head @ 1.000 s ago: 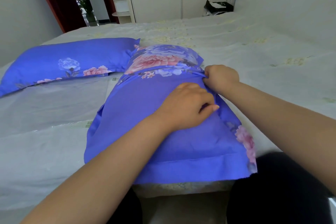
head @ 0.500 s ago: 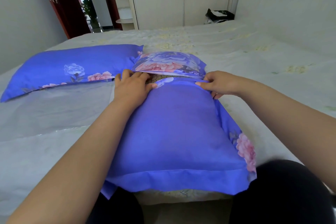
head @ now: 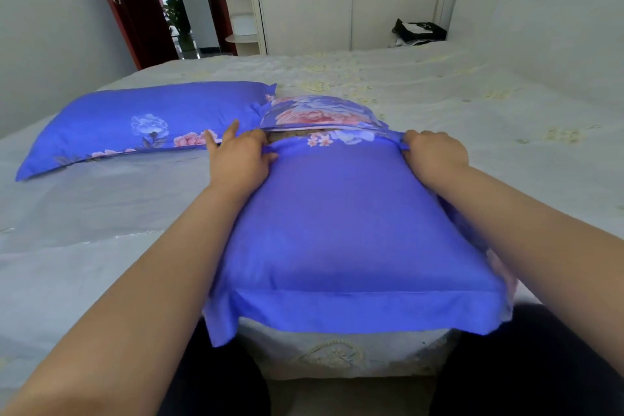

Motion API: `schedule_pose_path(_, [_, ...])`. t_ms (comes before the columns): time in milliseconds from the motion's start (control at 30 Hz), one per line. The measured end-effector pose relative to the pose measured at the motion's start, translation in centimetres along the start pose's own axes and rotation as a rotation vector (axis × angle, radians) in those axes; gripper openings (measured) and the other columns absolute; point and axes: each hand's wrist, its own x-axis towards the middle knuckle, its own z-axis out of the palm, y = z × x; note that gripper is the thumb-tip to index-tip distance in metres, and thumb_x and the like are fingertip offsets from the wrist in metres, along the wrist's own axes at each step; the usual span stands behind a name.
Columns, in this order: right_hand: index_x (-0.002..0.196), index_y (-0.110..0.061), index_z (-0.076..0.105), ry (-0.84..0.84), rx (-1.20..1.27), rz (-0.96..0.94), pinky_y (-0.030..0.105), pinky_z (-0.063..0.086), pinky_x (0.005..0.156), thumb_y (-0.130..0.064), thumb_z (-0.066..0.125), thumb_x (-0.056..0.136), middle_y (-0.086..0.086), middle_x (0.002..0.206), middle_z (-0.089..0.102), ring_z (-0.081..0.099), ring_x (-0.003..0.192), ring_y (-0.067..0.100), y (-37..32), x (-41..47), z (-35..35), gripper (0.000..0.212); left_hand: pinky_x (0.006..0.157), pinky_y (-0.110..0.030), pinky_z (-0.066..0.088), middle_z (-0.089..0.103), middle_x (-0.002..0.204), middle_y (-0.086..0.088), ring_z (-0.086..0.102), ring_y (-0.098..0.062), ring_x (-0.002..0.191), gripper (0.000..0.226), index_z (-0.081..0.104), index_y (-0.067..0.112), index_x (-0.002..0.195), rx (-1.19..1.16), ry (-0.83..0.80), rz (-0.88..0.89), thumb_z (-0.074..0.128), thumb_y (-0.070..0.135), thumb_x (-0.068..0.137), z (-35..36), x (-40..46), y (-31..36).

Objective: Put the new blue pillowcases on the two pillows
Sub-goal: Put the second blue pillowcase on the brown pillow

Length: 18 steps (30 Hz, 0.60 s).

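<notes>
A pillow in a blue pillowcase [head: 344, 216] lies lengthwise in front of me at the bed's near edge. Its far end is open, with a flowered flap [head: 317, 113] folded back and a strip of the brownish inner pillow [head: 293, 134] showing in the gap. My left hand [head: 238, 159] pinches the open hem at its left corner. My right hand [head: 434, 154] grips the hem at the right corner. A second pillow [head: 141, 121], fully covered in the same blue flowered case, lies flat to the left on the bed.
The bed [head: 472, 105] has a pale embroidered cover and stretches back to a white wardrobe [head: 351, 10]. A black bag [head: 418, 31] sits at the far right by the headboard. A dark red door [head: 128, 0] stands open at the back left. My dark-clad legs are below the mattress edge.
Both hands moved outward along the open hem to its two corners. The near pillow has been pulled closer to me, its near flange hanging further over the bed's edge.
</notes>
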Motion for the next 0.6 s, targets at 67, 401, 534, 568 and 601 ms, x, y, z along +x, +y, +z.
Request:
schedule_pose_path(67, [0.112,-0.010,0.053,0.016,-0.029,-0.049,0.031,0.036,0.069,-0.021,0.041,0.096,0.013,0.108,0.062,0.060,0.097,0.033,-0.5,0.0,-0.4,0.023,0.111,-0.060,0.013,0.062,0.116,-0.008,0.041,-0.030,0.128,0.022,0.058,0.015,0.109,0.042,0.010,-0.105,0.051,0.027,0.092,0.7,0.2,-0.2])
schedule_pose_path(401, [0.072,-0.016,0.054,-0.336,1.072,-0.057,0.026,0.036,0.061,-0.039,0.062,0.088,0.002,0.067,0.049,0.046,0.061,0.012,-1.7,1.2,-3.0,0.030,0.088,-0.042,0.035,0.048,0.075,0.002,0.038,-0.023,0.096,0.054,0.047,0.020,0.059,-0.159,-0.337,0.116,0.049,0.068,0.080,-2.9,1.9,1.7])
schedule_pose_path(534, [0.080,-0.015,0.056,-0.360,1.209,-0.157,0.017,0.045,0.063,-0.014,0.051,0.097,-0.015,0.065,0.063,0.055,0.057,-0.006,-3.6,2.0,-4.0,0.018,0.064,-0.027,0.033,0.052,0.071,0.002,0.044,-0.017,0.069,0.038,0.046,0.023,0.063,-0.400,-0.346,0.279,0.074,0.044,0.075,-4.2,3.0,3.2])
schedule_pose_path(568, [0.081,-0.016,0.056,-0.361,1.232,-0.156,0.017,0.046,0.062,-0.012,0.049,0.097,-0.013,0.068,0.064,0.057,0.057,-0.005,-3.8,2.2,-4.3,0.018,0.060,-0.022,0.032,0.049,0.070,0.004,0.043,-0.013,0.065,0.032,0.048,0.022,0.070,-0.432,-0.331,0.294,0.074,0.038,0.077,-4.5,3.1,3.4])
schedule_pose_path(601, [0.083,-0.017,0.057,-0.368,1.250,-0.150,0.017,0.047,0.061,-0.011,0.048,0.097,-0.008,0.071,0.064,0.058,0.056,-0.003,-3.8,2.2,-4.6,0.018,0.056,-0.018,0.029,0.044,0.068,0.006,0.039,-0.011,0.061,0.029,0.047,0.020,0.075,-0.446,-0.326,0.314,0.073,0.032,0.080,-4.7,3.2,3.6])
